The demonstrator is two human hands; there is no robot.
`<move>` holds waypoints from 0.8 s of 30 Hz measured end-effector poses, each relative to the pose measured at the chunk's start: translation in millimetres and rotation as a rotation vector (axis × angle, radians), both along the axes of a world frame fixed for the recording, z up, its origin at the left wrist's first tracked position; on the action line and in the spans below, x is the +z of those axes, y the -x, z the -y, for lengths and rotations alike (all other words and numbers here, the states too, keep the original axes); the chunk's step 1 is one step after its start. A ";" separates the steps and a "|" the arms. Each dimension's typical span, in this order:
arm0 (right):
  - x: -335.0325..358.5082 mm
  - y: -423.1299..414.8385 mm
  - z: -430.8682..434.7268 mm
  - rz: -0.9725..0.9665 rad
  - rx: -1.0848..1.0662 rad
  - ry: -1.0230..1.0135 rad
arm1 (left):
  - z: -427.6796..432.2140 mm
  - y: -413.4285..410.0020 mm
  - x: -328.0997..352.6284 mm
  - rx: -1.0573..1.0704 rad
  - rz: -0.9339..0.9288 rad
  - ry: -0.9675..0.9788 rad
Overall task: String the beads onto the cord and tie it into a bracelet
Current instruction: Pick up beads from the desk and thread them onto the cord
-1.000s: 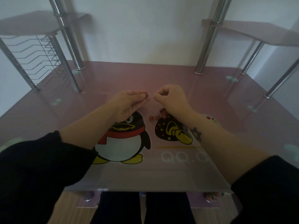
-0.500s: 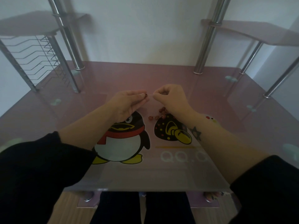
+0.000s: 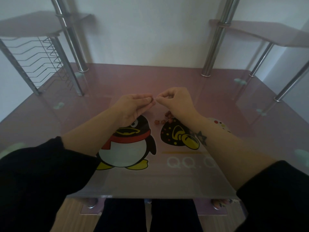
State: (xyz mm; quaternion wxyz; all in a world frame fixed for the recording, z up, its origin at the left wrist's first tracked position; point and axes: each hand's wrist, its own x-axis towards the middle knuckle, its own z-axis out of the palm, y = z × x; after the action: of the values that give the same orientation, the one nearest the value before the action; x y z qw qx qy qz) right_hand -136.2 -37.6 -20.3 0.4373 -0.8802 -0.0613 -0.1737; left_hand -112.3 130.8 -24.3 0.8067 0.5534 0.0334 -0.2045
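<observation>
My left hand [image 3: 133, 106] pinches one dark red bead [image 3: 152, 99] between thumb and fingertips over the middle of the table. My right hand [image 3: 175, 101] is curled, its thumb and forefinger pinched together right beside that bead; the cord itself is too thin to make out. Several more reddish-brown beads [image 3: 164, 118] lie on the glass just under my right wrist, some in a short row.
The pink glass table [image 3: 117, 81] carries a penguin picture [image 3: 127, 143] and a round dotted picture [image 3: 178, 136]. Chrome posts [image 3: 212, 47] rise at the back, with a wire rack [image 3: 38, 62] at the left and raised shelves on both sides.
Both hands have stayed almost in place; the fingertips of the right hand have drawn slightly closer to the bead held by the left.
</observation>
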 end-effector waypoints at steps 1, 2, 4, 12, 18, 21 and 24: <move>-0.3 -0.2 0.1 -0.001 -0.002 -0.003 | 0.2 0.3 0.2 -0.002 0.003 -0.003; -0.7 -0.3 0.3 0.000 -0.006 -0.005 | 0.5 0.6 0.4 -0.004 0.008 -0.008; -1.6 -0.7 0.8 0.004 -0.013 0.003 | 1.0 1.0 0.6 -0.005 0.015 -0.019; -4.2 -4.4 1.3 0.007 -0.053 0.030 | 3.0 2.8 1.3 0.011 0.017 -0.041; -6.3 -5.3 0.8 0.002 -0.066 0.053 | 2.2 3.5 1.8 0.003 0.021 -0.058; -6.5 -5.2 0.5 0.003 -0.066 0.058 | 2.3 2.9 0.9 -0.001 0.020 -0.056; -6.6 -5.1 -0.2 -0.002 -0.056 0.063 | 2.5 2.0 -0.2 -0.003 0.023 -0.055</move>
State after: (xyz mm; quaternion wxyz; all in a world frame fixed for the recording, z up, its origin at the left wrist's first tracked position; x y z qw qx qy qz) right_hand -131.1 -37.4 -26.8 0.4042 -0.8952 -0.0417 -0.1831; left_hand -114.2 128.3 -24.5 0.7913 0.5777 0.0289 -0.1983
